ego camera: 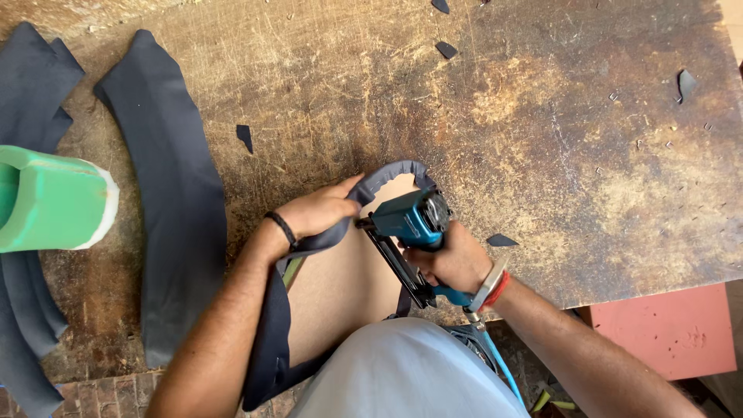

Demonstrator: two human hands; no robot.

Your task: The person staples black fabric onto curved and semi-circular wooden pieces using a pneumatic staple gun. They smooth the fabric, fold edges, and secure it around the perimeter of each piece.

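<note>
Fingers [340, 203] of the left hand [313, 213] pinch the dark fabric strip [387, 176] down over the curved edge of a tan board [340, 286] at the frame's centre. Right hand [457, 259] is wrapped tight around a teal staple gun [410, 220], its nose against that edge. Further dark fabric pieces [174, 193] and a green foam block [54, 203] lie at the left of the worn counter [588, 155]; small offcuts [446, 49] dot its top.
</note>
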